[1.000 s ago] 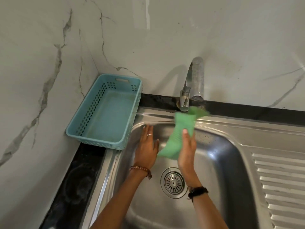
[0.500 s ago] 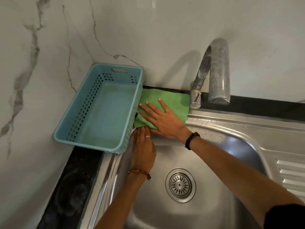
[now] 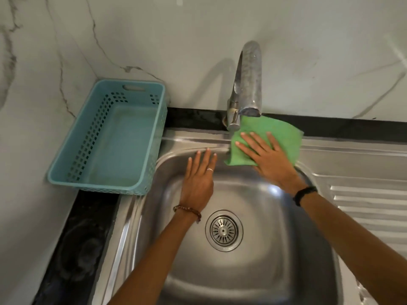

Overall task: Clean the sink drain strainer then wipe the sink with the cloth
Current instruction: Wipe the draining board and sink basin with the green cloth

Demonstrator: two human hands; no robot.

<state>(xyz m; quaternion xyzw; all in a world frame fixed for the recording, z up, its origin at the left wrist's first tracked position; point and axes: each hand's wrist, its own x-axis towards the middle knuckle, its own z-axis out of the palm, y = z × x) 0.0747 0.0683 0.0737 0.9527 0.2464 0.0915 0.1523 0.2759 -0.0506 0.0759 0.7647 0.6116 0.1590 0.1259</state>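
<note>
Behind the basin, the right hand presses the green cloth flat, fingers spread, on the sink rim under the tap, the left hand resting open on the back wall; the strainer sits seated, so wiping is under way, probably heading rightward next.

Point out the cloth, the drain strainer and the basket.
cloth (image 3: pixel 279 130): head view, on its bare upper part above the right hand.
drain strainer (image 3: pixel 224 230): head view, on its centre knob.
basket (image 3: pixel 105 183): head view, on its near rim.
</note>
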